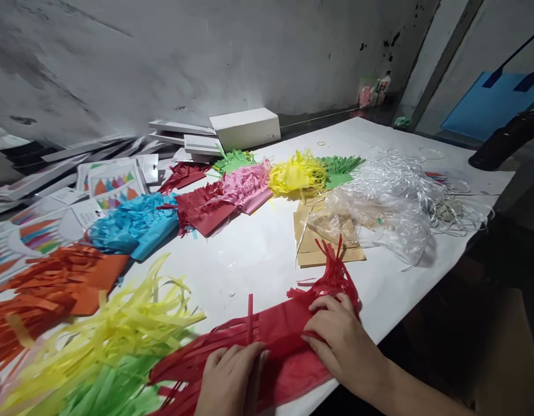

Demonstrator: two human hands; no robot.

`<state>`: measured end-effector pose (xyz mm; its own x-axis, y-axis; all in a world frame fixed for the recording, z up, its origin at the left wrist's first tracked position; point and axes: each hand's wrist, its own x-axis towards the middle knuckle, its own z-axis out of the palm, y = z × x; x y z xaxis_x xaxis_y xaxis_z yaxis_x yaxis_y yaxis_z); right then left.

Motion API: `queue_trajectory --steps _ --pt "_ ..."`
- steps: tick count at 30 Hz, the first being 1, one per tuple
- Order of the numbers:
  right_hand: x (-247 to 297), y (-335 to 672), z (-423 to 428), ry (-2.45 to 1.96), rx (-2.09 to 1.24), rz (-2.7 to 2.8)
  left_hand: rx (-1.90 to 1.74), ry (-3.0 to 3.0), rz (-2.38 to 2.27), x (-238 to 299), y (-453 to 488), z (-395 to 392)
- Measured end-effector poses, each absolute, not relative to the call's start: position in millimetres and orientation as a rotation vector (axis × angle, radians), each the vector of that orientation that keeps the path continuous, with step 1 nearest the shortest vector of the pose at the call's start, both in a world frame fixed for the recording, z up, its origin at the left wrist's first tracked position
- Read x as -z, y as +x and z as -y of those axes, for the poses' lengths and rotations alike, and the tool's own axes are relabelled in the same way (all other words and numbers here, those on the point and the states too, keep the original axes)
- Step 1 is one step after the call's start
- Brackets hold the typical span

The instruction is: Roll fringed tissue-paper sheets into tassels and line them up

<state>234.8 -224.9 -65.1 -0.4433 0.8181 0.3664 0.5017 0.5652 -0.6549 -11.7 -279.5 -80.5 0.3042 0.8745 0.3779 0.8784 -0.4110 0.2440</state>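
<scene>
Red tissue paper (288, 338) with fringed ends lies across the near edge of the table, one fringe bunched up at the right and another trailing left. My right hand (347, 341) is closed on the paper near the right fringe, its fingers bent. Lower down, my left hand (232, 375) curls over the middle of the same paper; its fingertips are partly hidden. Beside the left hand, loose yellow fringed tissue paper (119, 323) and green fringed tissue paper (115, 387) overlap the red fringe.
Folded fringed bundles curve along the white-covered table: orange (93, 283), blue (154, 228), dark red (206, 214), pink (253, 190), yellow (297, 176). Clear plastic and stringy strands (388, 208) lie right, partly over brown cardboard (307, 248). A white box (249, 130) stands against the wall.
</scene>
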Motion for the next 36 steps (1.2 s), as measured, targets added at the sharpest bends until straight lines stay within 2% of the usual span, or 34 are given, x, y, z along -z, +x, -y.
queue_trajectory --steps 2,6,13,15,17,20,22,24,28,31,36 --pt "64.3 226.7 219.2 -1.154 -0.465 2.134 0.510 -2.562 1.854 76.2 -12.6 267.7" --pt "64.9 214.5 208.6 -1.352 -0.190 2.251 -0.152 -2.462 2.301 61.9 -8.3 243.4" --pt "65.8 213.5 204.7 -1.522 0.067 2.243 -0.555 -2.356 2.553 29.7 9.9 218.5" --pt "63.1 216.7 207.3 -1.428 0.110 2.220 -0.629 -2.347 2.570 24.2 13.2 212.7" --pt "60.2 219.7 210.7 -1.152 0.098 2.297 -0.640 -2.357 2.556 21.9 14.7 208.9" --pt "60.6 221.2 214.7 -0.750 0.092 2.532 -0.633 -2.368 2.541 23.8 13.4 209.1" --pt "65.3 220.3 215.6 -0.694 0.109 2.614 -0.616 -2.366 2.522 28.6 9.9 214.2" --pt "71.2 218.9 215.3 -0.716 0.110 2.612 -0.397 -2.344 2.379 36.1 4.1 223.0" --pt "74.8 216.8 215.3 -0.831 0.011 2.466 0.250 -2.365 1.685 54.4 -7.2 246.4" --pt "70.5 216.0 218.4 -0.839 -0.109 2.426 0.457 -2.509 1.432 64.8 -7.9 261.3" --pt "68.6 224.2 225.5 -0.671 0.022 2.547 0.599 -2.623 1.369 72.9 -8.5 273.8"
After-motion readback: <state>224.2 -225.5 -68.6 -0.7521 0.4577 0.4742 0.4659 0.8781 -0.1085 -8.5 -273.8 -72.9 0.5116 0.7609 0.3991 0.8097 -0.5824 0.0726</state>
